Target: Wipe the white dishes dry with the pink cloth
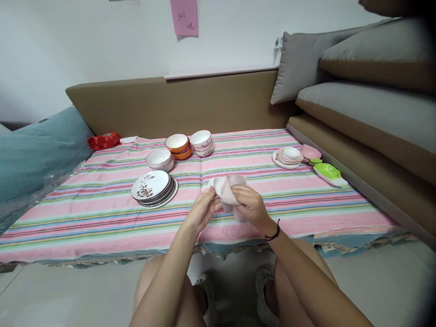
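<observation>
1. The left hand (203,209) gripped a small white dish (219,185) at its left side, with the thumb at the rim and the other fingers curled below.
2. The right hand (251,203) was closed on a pale cloth (232,195). The cloth lay against the right part of the dish and covered some of it; a loose end hung below the fingers.
3. The dish was located above the near half of a striped cover (218,229), directly in front of the person and between the two hands.
4. A black cord (273,230) encircled the right wrist.
5. To the left of the hands, a stack of plates (147,187) rested on the cover. The top plate carried a brown floral print.
6. Behind the plates stood three groups of bowls: red-rimmed bowls (159,159) nearest, orange bowls (183,152) behind them, and white patterned bowls (201,141) just beside the orange group.
7. A red package (105,141) lay at the far left, near a blue-green cushion (41,154).
8. To the right, well apart from the bowls, small nested dishes (290,153) sat on plates. A pink dish (310,152) stood just beside them, and a green dish (327,172) lay nearer the right edge of the cover.
9. Grey-and-brown cushions (368,102) were stacked at the right side.
10. A pink note (184,19) was attached to the wall, above a brown backrest (204,106).
</observation>
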`<state>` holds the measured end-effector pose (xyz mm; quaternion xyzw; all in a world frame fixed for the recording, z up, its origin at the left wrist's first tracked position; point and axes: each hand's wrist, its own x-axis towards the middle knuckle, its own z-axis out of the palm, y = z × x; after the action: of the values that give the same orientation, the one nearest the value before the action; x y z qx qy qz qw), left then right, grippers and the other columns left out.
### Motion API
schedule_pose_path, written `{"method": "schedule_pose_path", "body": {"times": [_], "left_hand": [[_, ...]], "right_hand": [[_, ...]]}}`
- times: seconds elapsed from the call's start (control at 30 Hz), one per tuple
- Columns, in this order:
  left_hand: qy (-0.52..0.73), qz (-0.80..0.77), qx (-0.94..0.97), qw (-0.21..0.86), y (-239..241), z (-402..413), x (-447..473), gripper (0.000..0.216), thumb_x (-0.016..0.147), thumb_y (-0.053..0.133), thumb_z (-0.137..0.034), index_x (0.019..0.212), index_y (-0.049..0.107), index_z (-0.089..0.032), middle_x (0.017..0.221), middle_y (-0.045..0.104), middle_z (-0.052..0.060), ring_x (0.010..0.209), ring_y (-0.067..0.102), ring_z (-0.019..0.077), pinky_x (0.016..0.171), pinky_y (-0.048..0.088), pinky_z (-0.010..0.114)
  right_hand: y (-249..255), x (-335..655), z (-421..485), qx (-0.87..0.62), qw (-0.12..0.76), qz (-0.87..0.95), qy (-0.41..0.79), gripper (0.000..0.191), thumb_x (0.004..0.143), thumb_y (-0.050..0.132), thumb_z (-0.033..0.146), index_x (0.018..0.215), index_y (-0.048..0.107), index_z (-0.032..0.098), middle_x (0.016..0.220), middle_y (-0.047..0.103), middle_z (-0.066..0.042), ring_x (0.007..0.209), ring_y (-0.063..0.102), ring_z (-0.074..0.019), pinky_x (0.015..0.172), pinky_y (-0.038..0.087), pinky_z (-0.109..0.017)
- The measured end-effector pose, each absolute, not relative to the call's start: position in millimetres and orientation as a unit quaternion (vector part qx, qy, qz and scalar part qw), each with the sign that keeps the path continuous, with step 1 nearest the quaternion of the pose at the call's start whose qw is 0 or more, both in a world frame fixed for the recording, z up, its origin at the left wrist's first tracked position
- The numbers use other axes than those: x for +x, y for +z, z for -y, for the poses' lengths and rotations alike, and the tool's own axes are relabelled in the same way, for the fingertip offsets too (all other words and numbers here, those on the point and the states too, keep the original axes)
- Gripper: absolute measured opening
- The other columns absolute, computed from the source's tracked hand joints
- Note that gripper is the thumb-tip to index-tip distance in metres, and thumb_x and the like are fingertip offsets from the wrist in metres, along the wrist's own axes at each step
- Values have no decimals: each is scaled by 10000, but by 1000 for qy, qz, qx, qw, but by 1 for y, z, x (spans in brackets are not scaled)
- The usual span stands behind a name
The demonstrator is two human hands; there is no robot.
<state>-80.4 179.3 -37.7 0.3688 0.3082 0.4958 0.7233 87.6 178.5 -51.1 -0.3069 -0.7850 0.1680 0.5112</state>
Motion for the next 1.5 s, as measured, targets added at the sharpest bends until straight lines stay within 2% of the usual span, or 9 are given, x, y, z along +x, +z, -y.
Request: {"method": "schedule_pose_path", "body": {"times": [0.13,0.33,0.53,0.73,0.87,0.97,1.07,1.3,1.5], "left_hand": [[509,-307,403,695,-33,-179,-83,391,668,792,-378,974,686,-159,818,675,41,772,617,133,737,477,232],[493,-315,449,675,-31,-179,-86,511,648,809,-278,1121,646,-174,1049,665,71,880,612,159,780,469,241],[533,-336,386,675,-38,-186,-93,384,655,799,-361,957,663,-167,919,668,44,816,632,131,772,497,241],[502,-339,405,685,-38,-183,-92,453,590,844,-300,968,644,-151,892,676,42,793,635,138,752,501,255],[529,-348,379,675,-39,-181,-88,432,598,838,-300,948,629,-159,835,660,10,680,598,82,625,470,178],[545,-348,368,669,-38,-182,-88,448,612,829,-314,984,626,-169,888,674,25,765,631,115,727,499,225],[529,-330,389,678,-35,-182,-88,468,638,815,-313,1043,625,-177,994,678,58,887,643,164,831,495,290],[483,-323,411,702,-34,-175,-86,478,670,796,-279,1098,616,-167,1031,662,74,861,638,164,777,518,278],[445,-299,389,750,-30,-171,-85,504,790,674,-303,1257,490,-254,1091,618,58,766,641,145,689,549,304]], "right_hand": [[-53,88,-180,-310,449,835,72,296,890,415,181,1073,641,236,1099,680,-65,1134,567,-219,1120,235,-524],[-56,77,-176,-303,407,857,91,347,904,388,176,1212,547,189,1257,584,-124,1283,432,-242,1143,169,-556],[-54,77,-175,-319,423,833,157,258,898,420,195,1093,588,213,1121,646,-81,1150,532,-206,1134,225,-487],[-55,78,-174,-345,381,851,107,375,885,452,207,1256,504,191,1335,531,-119,1323,382,-255,1133,166,-527],[-51,78,-172,-320,414,839,150,257,877,512,257,1121,575,209,1147,636,-81,1165,521,-232,1125,219,-483],[-48,81,-172,-334,453,809,167,129,879,536,292,947,624,226,961,667,-46,998,581,-213,1080,293,-454],[-46,83,-172,-332,492,785,176,147,897,506,289,923,631,216,1071,627,-68,1075,541,-225,1019,364,-420],[-44,80,-169,-340,515,769,166,155,912,462,215,960,610,219,1046,633,-64,1059,547,-211,993,388,-411],[-51,78,-175,-334,488,799,110,231,914,471,247,1077,634,229,1115,609,-70,1126,494,-220,1011,379,-434]]}}
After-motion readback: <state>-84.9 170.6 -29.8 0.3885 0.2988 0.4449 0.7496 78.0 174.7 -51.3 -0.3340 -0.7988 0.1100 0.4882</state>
